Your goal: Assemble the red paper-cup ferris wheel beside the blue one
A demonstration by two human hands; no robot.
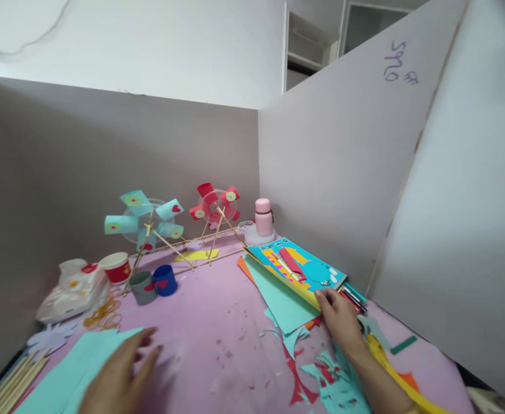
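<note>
My right hand point(339, 316) pinches the near corner of a pad with a bright blue, illustrated cover point(317, 264). That edge is lifted, and its yellow underside shows. Below the pad lie turquoise paper sheets point(280, 302) and an edge of orange paper point(244, 268). At the lower left, my left hand point(121, 374) is held over or beside cut turquoise paper point(75, 362). Its thumb and fingers are apart, with nothing between them. Whether it touches the paper cannot be seen.
Behind stand a turquoise paper-and-stick wheel point(149, 221) and a red one point(218, 207), with paper rings point(165, 280), a paper cup point(115, 268) and a pink bottle point(263, 217). Paper scraps point(334, 382) lie near my right forearm, wooden sticks point(15, 382) far left. Grey partitions point(321, 172) enclose the table.
</note>
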